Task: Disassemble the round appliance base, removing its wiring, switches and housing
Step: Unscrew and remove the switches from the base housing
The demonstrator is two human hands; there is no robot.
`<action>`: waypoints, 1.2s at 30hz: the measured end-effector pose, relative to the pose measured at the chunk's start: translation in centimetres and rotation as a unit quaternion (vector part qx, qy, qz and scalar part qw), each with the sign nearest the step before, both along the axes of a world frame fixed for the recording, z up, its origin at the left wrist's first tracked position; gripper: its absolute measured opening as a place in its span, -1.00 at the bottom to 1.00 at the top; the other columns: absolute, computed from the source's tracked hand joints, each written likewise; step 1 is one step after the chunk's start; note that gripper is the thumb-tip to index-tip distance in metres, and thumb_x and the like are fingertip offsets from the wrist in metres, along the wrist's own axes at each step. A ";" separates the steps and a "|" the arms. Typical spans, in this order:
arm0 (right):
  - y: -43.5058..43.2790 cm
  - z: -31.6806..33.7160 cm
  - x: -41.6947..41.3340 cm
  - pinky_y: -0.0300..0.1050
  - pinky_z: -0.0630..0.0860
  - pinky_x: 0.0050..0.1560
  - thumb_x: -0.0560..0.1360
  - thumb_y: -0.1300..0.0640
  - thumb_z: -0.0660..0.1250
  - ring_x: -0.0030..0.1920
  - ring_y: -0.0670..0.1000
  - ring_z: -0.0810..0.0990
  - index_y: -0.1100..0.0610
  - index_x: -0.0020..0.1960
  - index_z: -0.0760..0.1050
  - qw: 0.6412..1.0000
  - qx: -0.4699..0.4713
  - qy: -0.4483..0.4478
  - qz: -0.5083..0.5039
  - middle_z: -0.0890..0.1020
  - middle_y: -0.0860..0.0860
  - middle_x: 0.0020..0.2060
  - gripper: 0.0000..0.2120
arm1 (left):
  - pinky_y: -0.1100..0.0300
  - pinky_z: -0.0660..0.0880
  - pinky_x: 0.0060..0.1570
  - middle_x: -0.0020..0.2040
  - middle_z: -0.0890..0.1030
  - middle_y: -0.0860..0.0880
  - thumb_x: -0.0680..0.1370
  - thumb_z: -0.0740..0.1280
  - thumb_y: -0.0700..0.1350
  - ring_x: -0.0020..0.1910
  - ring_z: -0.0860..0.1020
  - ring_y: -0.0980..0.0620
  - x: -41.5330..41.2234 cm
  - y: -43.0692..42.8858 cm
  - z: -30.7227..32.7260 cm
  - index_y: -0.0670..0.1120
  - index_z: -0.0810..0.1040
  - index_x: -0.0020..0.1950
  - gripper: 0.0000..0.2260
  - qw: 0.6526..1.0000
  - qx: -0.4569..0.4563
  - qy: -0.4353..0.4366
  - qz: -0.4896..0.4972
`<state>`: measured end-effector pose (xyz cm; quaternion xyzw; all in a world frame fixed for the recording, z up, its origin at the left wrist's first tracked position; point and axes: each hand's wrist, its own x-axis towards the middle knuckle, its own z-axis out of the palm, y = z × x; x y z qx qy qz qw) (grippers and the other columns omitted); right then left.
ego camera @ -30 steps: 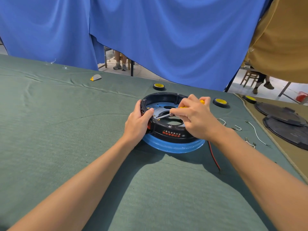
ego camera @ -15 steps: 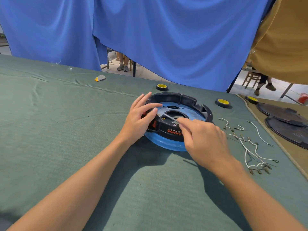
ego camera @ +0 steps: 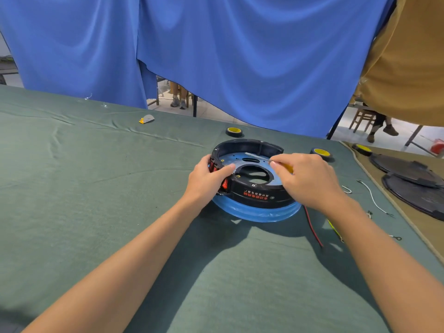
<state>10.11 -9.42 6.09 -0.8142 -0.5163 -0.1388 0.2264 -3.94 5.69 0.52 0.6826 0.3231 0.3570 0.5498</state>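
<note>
The round appliance base [ego camera: 257, 195] lies on the green cloth, a black ring housing with red lettering over a blue-filmed plate. My left hand [ego camera: 206, 179] grips its left rim, fingers curled over the red switches [ego camera: 224, 184]. My right hand [ego camera: 310, 179] holds a screwdriver [ego camera: 259, 156] with a yellow handle; its metal shaft points left across the inside of the base. A red wire [ego camera: 312, 225] trails from under the base toward the near right.
Loose white wires [ego camera: 373, 198] and small metal clips lie right of the base. Two yellow-centred tape rolls [ego camera: 233, 131] sit behind it. Black round covers [ego camera: 413, 181] rest on a tan cloth at far right. A small grey and yellow piece [ego camera: 146, 119] lies far left.
My right hand rose from the near side of the base to its right rim with the screwdriver. My left hand closed from spread fingers onto the switch side. The base turned.
</note>
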 end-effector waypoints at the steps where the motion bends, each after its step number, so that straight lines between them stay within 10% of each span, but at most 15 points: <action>1: 0.3 0.2 0.4 0.03 0.50 -0.07 0.59 -0.06 0.18 -0.07 0.15 0.55 -0.12 0.00 0.59 1.000 -0.018 0.016 0.009 0.63 -0.08 -0.22 -0.80 | -0.09 0.51 0.21 0.04 0.68 -0.03 0.31 0.43 0.05 0.08 0.61 -0.06 0.2 0.1 0.2 -0.04 0.61 0.10 -0.61 1.000 -0.014 -0.009 0.002; 7: 1.2 0.5 0.2 0.06 0.51 0.08 0.59 -0.04 0.24 0.01 0.05 0.60 -0.12 0.15 0.61 0.989 -0.069 0.068 0.109 0.69 -0.11 -0.02 -0.78 | 0.02 0.42 -0.08 -0.14 0.58 -0.19 0.39 0.35 -0.32 -0.15 0.51 -0.12 -0.2 3.3 0.5 -0.24 0.64 0.06 -0.75 0.988 -0.095 -0.077 -0.099; 13: 1.7 -0.4 -1.7 -0.01 0.51 -0.10 0.57 -0.02 0.26 -0.29 0.00 0.40 -0.14 0.13 0.63 0.987 -0.060 0.004 0.148 0.54 -0.16 -0.37 -0.79 | 0.08 0.53 0.00 0.04 0.65 -0.27 0.26 0.28 -0.23 -0.05 0.61 -0.14 0.4 4.0 -0.2 -0.11 0.69 0.07 -0.58 0.971 -0.125 -0.108 -0.171; 26: 2.0 -1.0 -2.1 0.09 0.55 -0.09 0.59 0.02 0.20 -0.22 0.07 0.54 0.03 0.07 0.61 0.981 -0.098 0.040 0.165 0.70 -0.01 -0.15 -0.77 | 0.11 0.60 0.03 -0.04 0.71 -0.13 0.57 0.27 -0.25 -0.06 0.68 -0.04 0.3 3.8 -0.5 -0.04 0.70 -0.02 -0.78 0.983 -0.100 -0.107 -0.111; 36: 2.1 -0.2 -2.7 0.18 0.35 -0.27 0.59 0.24 0.18 -0.36 0.13 0.26 0.24 -0.26 0.43 0.965 -0.129 -0.006 0.229 0.39 0.11 -0.47 -0.74 | -0.05 0.54 0.19 0.10 0.66 -0.25 0.55 0.23 -0.29 0.10 0.63 -0.22 0.5 2.7 -0.4 -0.23 0.60 0.22 -0.72 0.960 -0.204 -0.167 -0.095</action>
